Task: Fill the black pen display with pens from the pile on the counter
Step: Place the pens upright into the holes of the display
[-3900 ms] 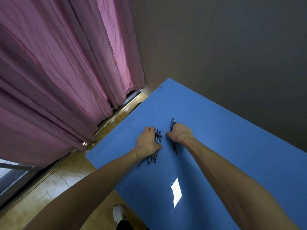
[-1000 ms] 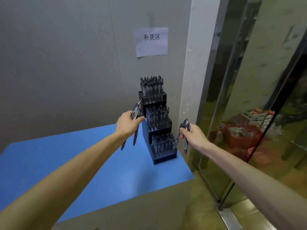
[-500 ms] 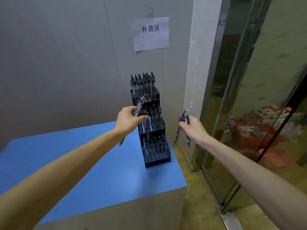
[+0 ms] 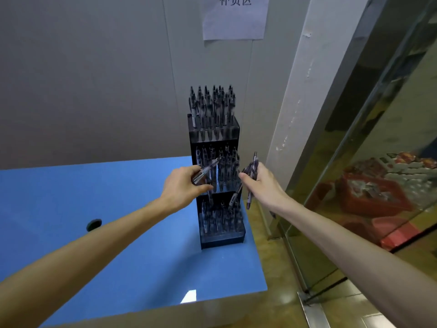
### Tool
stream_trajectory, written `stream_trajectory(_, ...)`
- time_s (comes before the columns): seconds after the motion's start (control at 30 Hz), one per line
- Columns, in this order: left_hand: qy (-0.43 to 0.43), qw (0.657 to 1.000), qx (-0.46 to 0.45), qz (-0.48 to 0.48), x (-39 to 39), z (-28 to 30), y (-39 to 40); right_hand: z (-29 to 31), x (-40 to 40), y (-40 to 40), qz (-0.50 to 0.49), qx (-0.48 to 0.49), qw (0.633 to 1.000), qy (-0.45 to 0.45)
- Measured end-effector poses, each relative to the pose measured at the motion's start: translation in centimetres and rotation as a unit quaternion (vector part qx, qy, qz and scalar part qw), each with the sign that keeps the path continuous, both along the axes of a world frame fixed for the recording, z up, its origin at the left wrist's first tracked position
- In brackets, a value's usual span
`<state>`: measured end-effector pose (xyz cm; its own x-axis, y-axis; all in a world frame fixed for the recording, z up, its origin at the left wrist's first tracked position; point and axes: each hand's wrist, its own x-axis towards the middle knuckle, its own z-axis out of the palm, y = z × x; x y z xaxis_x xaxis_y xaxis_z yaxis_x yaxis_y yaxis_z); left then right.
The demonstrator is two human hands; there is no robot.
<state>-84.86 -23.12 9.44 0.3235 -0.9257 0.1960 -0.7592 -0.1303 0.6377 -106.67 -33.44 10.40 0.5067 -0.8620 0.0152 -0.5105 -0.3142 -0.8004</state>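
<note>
Forearms reach in from the near edge, both bare, converging on the black pen display [image 4: 218,235], which serves as the landmark here. The blue surface [image 4: 132,263] carries the display at its far right corner, close to the right edge. On the surface, well to the left of the display, lies a small dark round object [image 4: 94,224]; what it is cannot be told.

The left hand [image 4: 183,187] is clenched around pens [image 4: 206,171], one slanting up toward the display's middle tier, right in front of it. The right hand [image 4: 261,183] sits just beside the display's right side, grasping several more pens [image 4: 251,172] in a loose bunch, some ends pointing up past the fingers and others hanging below the hand.

The display stands upright in three stepped tiers, each holding pens stood on end; the top tier looks densely packed. Behind the display is a grey wall with a paper sign [image 4: 235,17] above it, and to the display's right a white pillar [image 4: 298,95] and glass door [image 4: 378,138].
</note>
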Motion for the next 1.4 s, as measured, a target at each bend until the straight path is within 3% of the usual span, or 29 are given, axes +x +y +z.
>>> stream_trajectory(0.5, -0.016, 0.997, -0.018, 0.077, -2.4, -1.5, 1.3, -1.5, 0.6, -2.1, 0.115, -0.099, 0.984, -0.093)
stream_trajectory(0.7, 0.016, 0.989, -0.053, 0.136, -4.1, -0.6, 2.2, -1.3, 0.0, -3.6, 0.175, -0.162, 0.968, -0.075)
stream_trajectory(1.0, -0.013, 0.979, 0.020, 0.205, -6.0, -1.8, 1.9, -1.9, -0.7, -5.5, 0.236, -0.239, 0.942, -0.020)
stream_trajectory(1.23, -0.023, 0.974, 0.101, 0.201, -6.5, -2.7, 1.9, -2.6, 0.1, -5.6, 0.277, -0.223, 0.934, 0.009)
stream_trajectory(1.4, 0.016, 0.975, 0.098, 0.198, -5.6, -3.2, 2.1, -3.5, 1.0, -5.4, 0.293, -0.215, 0.929, 0.073)
